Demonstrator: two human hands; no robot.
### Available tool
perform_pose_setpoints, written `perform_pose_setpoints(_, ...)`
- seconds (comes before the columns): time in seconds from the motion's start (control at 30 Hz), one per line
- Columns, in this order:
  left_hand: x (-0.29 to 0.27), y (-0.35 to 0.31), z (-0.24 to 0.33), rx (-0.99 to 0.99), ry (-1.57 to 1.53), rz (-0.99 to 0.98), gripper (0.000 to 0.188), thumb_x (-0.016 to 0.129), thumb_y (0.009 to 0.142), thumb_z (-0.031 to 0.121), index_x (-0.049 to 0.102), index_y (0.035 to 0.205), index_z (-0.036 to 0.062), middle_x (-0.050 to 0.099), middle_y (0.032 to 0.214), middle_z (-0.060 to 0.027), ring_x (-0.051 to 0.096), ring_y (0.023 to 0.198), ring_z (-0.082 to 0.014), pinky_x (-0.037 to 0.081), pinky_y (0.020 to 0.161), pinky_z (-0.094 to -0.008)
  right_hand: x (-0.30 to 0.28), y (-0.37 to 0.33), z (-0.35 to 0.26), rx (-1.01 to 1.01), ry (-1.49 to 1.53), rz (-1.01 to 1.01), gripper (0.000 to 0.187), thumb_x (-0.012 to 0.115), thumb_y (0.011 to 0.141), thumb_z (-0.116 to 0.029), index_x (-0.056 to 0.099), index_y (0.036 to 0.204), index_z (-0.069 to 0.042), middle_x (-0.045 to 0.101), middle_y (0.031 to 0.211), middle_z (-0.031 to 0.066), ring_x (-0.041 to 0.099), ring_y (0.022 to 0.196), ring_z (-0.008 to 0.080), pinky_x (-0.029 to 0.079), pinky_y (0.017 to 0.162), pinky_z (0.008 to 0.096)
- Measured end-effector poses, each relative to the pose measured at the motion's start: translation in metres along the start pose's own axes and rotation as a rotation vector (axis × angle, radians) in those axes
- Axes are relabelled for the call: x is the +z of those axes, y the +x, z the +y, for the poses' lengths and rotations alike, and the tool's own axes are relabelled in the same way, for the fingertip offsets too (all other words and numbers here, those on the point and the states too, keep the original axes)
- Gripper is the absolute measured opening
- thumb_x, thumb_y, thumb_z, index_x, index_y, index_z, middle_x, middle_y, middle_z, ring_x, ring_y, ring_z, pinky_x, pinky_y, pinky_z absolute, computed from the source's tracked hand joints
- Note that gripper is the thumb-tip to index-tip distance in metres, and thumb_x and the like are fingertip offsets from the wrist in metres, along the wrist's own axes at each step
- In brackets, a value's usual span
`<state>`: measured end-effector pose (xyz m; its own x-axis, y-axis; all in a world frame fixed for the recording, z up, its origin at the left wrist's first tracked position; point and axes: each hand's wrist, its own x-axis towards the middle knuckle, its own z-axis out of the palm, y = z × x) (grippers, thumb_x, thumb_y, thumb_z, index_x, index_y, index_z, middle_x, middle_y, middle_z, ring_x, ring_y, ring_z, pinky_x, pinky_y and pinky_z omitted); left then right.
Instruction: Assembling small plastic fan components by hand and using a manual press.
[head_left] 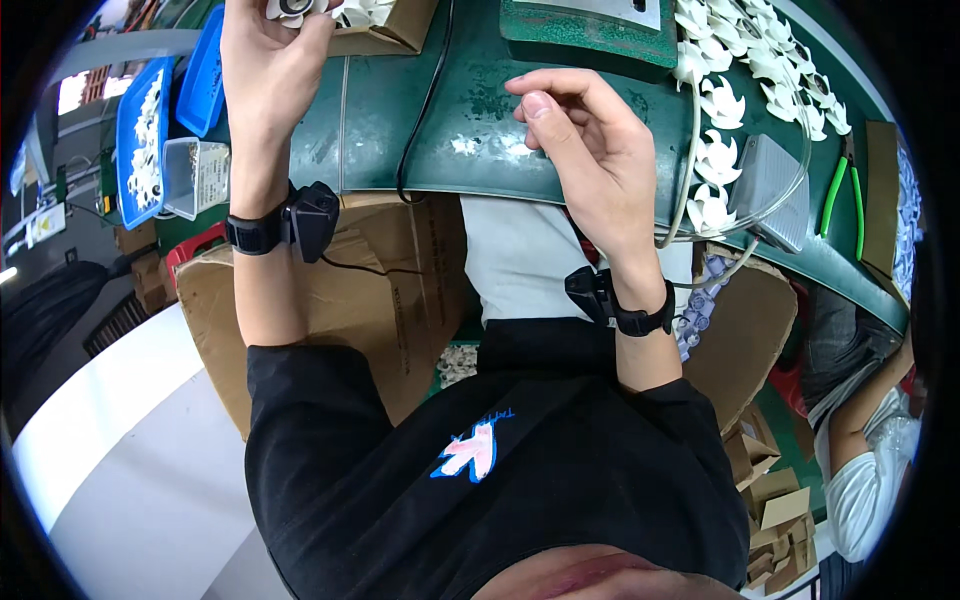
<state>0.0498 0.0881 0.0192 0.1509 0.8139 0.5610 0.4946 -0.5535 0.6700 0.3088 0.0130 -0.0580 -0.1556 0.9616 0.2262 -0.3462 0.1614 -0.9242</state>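
At the far left of the green table, my left hand [272,75] has its fingers closed around a white fan impeller [293,9] with a dark ring at its hub. The top frame edge cuts off part of that hand and of the impeller. Just beside it stands a cardboard box [405,28] with more white impellers inside. My right hand [598,140] hovers over the table near its front edge, fingers loosely bent and thumb apart from the index finger. Nothing shows in it. A green metal fixture [590,45] with a pale top plate is beyond this hand.
Many white impellers [716,158] lie at the right, near a grey box-shaped device [765,190], clear tubing and green-handled pliers [833,195]. Blue bins [128,150] and a clear tub [180,205] stand left. A black cable [428,100] crosses the table. Another person [865,440] sits at right.
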Motion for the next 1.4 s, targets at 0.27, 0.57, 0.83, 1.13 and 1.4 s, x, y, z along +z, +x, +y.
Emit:
perform_pose_setpoints(0.27, 0.021, 0.001, 0.009, -0.035, 0.208, 0.076, 0.050, 0.057, 0.094, -0.005, 0.051, 0.144, 0.0006, 0.061, 0.135, -0.0123, 0.061, 0.125, -0.0198, 0.051, 0.101, -0.0301, 0.000, 0.001, -0.004, -0.028, -0.074, 0.016, 0.013, 0.071, 0.100, -0.012, 0.075, 0.109, -0.003, 0.072, 0.093, 0.0019, 0.066, 0.079, 0.0066, 0.051, 0.068, 0.0211)
perform_pose_setpoints(0.57, -0.001, -0.003, -0.014, -0.061, 0.500, -0.043, 0.049, 0.068, 0.102, 0.010, 0.053, 0.148, -0.0004, 0.063, 0.144, -0.0157, 0.062, 0.129, -0.0244, 0.049, 0.108, -0.0358, -0.032, -0.007, -0.053, -0.469, -0.714, -0.011, 0.024, 0.074, 0.080, 0.002, 0.072, 0.103, -0.005, 0.067, 0.099, 0.0068, 0.065, 0.078, 0.0228, 0.050, 0.065, 0.0337)
perform_pose_setpoints(0.83, 0.027, -0.003, 0.021, 0.180, 0.549, -0.031, 0.029, 0.069, 0.093, -0.003, 0.068, 0.121, 0.0001, 0.064, 0.131, -0.0178, 0.062, 0.121, -0.0366, 0.049, 0.103, -0.0440, -0.110, -0.036, -0.138, -0.199, -1.468, -0.265, 0.041, 0.073, 0.076, -0.004, 0.068, 0.117, -0.005, 0.063, 0.123, 0.0126, 0.059, 0.112, 0.0318, 0.046, 0.093, 0.0433)
perform_pose_setpoints(1.13, 0.091, -0.029, 0.084, 0.608, 0.441, -0.525, 0.042, 0.076, 0.075, 0.010, 0.071, 0.117, 0.0116, 0.067, 0.124, -0.0073, 0.063, 0.119, -0.0270, 0.048, 0.100, -0.0455, -0.114, -0.025, -0.133, -0.164, -1.566, -0.346, 0.052, 0.083, 0.077, -0.025, 0.068, 0.120, -0.001, 0.064, 0.119, 0.0139, 0.058, 0.112, 0.0299, 0.049, 0.092, 0.0418)
perform_pose_setpoints(1.4, 0.171, 0.025, 0.121, 0.582, 0.559, -0.573, 0.055, 0.073, 0.082, 0.012, 0.061, 0.135, 0.0057, 0.056, 0.144, -0.0168, 0.052, 0.137, -0.0335, 0.042, 0.111, -0.0479, -0.123, 0.000, -0.118, -0.235, -1.715, -0.325, 0.048, 0.086, 0.075, -0.035, 0.071, 0.106, -0.002, 0.067, 0.102, 0.0099, 0.060, 0.105, 0.0271, 0.050, 0.085, 0.0392)
